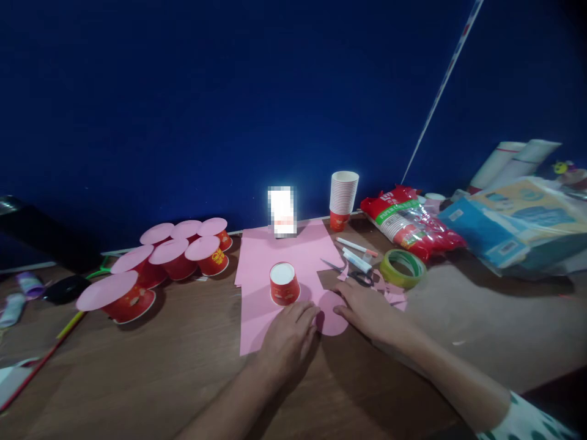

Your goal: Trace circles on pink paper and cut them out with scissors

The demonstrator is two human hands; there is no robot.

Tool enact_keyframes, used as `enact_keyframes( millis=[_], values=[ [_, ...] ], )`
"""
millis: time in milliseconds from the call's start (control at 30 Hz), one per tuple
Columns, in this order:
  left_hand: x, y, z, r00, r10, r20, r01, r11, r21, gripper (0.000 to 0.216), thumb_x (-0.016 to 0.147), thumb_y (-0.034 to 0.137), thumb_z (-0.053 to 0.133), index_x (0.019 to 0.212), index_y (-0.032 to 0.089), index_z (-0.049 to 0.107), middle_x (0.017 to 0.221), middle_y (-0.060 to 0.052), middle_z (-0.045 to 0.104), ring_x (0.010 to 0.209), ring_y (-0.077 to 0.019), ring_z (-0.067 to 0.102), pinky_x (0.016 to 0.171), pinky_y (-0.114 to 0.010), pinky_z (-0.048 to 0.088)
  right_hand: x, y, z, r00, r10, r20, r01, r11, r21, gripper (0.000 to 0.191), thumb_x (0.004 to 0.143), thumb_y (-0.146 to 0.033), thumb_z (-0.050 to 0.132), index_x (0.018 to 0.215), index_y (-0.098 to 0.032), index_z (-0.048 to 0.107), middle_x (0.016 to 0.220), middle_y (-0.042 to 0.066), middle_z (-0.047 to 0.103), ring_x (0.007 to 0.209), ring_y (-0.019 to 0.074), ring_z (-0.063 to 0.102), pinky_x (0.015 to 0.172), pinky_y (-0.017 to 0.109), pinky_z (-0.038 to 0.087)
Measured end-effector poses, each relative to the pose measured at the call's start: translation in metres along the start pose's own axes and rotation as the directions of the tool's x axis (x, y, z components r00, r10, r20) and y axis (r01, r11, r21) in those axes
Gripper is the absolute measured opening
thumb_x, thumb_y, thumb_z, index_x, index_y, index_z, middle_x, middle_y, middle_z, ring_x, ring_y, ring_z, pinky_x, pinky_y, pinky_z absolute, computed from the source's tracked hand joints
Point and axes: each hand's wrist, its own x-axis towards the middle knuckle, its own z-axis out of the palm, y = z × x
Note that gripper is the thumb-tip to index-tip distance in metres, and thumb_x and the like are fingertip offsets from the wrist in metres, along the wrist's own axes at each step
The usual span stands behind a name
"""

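Note:
A pink paper circle (pixel 333 318) lies between my two hands, partly over a pink paper sheet (pixel 257 311). My left hand (pixel 288 335) rests at the circle's left edge, fingers loosely bent and nothing visible in them. On the opposite side, my right hand (pixel 364 305) is open, thumb apart from the fingers and close to the circle's right edge. Just beyond my left hand, a red paper cup (pixel 285 287) stands upside down on the sheet, its base whitish. Scissors (pixel 360 278) lie past my right fingers.
Upside-down red cups topped with pink circles (pixel 172 252) stand at left. Behind are a bright, blurred-out upright object (pixel 282 211) and a cup stack (pixel 343 198). Rightward lie a glue tube (pixel 358 260), a marker (pixel 355 246), tape (pixel 402 269), a red cup package (pixel 413 223) and plastic-wrapped packs (pixel 518 226).

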Motion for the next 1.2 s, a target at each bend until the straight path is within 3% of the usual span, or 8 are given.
enact_keyframes(
  millis=[133,367,700,800,900,1033,1100,1200],
  values=[
    [0.000,0.002,-0.002,1.000,0.002,0.009,-0.001,1.000,-0.027,0.028,0.089,0.019,0.043,0.115,0.019,0.052,0.115,-0.009,0.058,0.104,-0.0222,0.054,0.090,-0.040,0.047,-0.002,0.001,0.000,1.000,0.012,0.008,-0.012,1.000,0.022,0.019,0.086,-0.027,0.051,0.100,-0.019,0.058,0.112,0.010,0.058,0.095,0.0236,0.059,0.076,0.031,0.040],
    [0.003,0.000,-0.002,0.998,0.034,0.049,-0.032,0.999,-0.034,0.025,0.088,0.016,0.044,0.109,0.020,0.056,0.109,-0.008,0.061,0.102,-0.0212,0.054,0.089,-0.039,0.047,0.000,0.004,0.002,0.999,-0.036,-0.009,0.036,0.999,0.038,0.042,0.082,-0.027,0.056,0.124,-0.023,0.050,0.123,0.011,0.052,0.106,0.0265,0.054,0.082,0.033,0.038],
    [0.002,0.004,-0.005,0.999,0.025,-0.031,-0.027,0.997,-0.066,0.028,0.087,0.017,0.046,0.113,0.018,0.056,0.112,-0.010,0.059,0.105,-0.0228,0.053,0.090,-0.041,0.046,-0.002,0.011,0.005,0.999,-0.002,-0.045,0.012,0.974,0.224,0.012,0.079,-0.022,0.056,0.091,-0.020,0.053,0.093,0.004,0.061,0.080,0.0185,0.057,0.066,0.027,0.036],
    [0.001,0.008,-0.003,0.992,-0.030,-0.125,0.014,0.992,-0.122,0.028,0.086,0.020,0.049,0.113,0.019,0.056,0.115,-0.011,0.058,0.107,-0.0231,0.053,0.092,-0.040,0.045,0.001,0.022,0.013,0.996,0.042,-0.074,-0.006,0.906,0.424,0.026,0.074,-0.020,0.060,0.098,-0.021,0.050,0.083,0.001,0.060,0.074,0.0174,0.056,0.065,0.028,0.037],
    [-0.001,0.013,0.000,0.965,-0.189,-0.184,0.135,0.953,-0.271,0.035,0.084,0.022,0.053,0.119,0.021,0.053,0.121,-0.011,0.054,0.111,-0.0235,0.051,0.095,-0.040,0.043,0.004,0.030,0.015,0.996,0.061,-0.066,0.003,0.707,0.707,0.037,0.074,-0.026,0.063,0.105,-0.020,0.045,0.077,-0.001,0.059,0.070,0.0166,0.057,0.065,0.028,0.041],
    [0.001,0.018,0.002,0.886,-0.460,-0.050,0.324,0.694,-0.643,0.052,0.081,0.025,0.058,0.130,0.021,0.041,0.127,-0.013,0.050,0.107,-0.0217,0.054,0.089,-0.036,0.047,0.002,0.031,0.008,0.999,0.041,-0.011,-0.005,0.384,0.923,0.048,0.071,-0.036,0.069,0.107,-0.021,0.042,0.079,-0.001,0.062,0.071,0.0165,0.059,0.064,0.029,0.043],
    [0.005,0.021,0.001,0.861,-0.493,0.121,0.388,0.485,-0.784,0.055,0.079,0.028,0.061,0.129,0.018,0.042,0.120,-0.013,0.055,0.099,-0.0207,0.058,0.084,-0.034,0.049,-0.001,0.028,0.005,0.999,0.032,0.007,-0.017,0.330,0.944,0.049,0.069,-0.036,0.072,0.106,-0.021,0.044,0.080,-0.001,0.063,0.073,0.0167,0.060,0.066,0.029,0.044],
    [0.012,0.024,-0.003,0.845,-0.420,0.330,0.446,0.216,-0.869,0.047,0.077,0.034,0.064,0.118,0.014,0.052,0.101,-0.010,0.063,0.080,-0.0171,0.060,0.070,-0.029,0.050,-0.004,0.025,0.006,0.999,-0.005,0.032,-0.029,0.303,0.952,0.049,0.069,-0.035,0.073,0.108,-0.021,0.046,0.079,-0.001,0.063,0.075,0.0164,0.061,0.066,0.028,0.044]
  ],
)
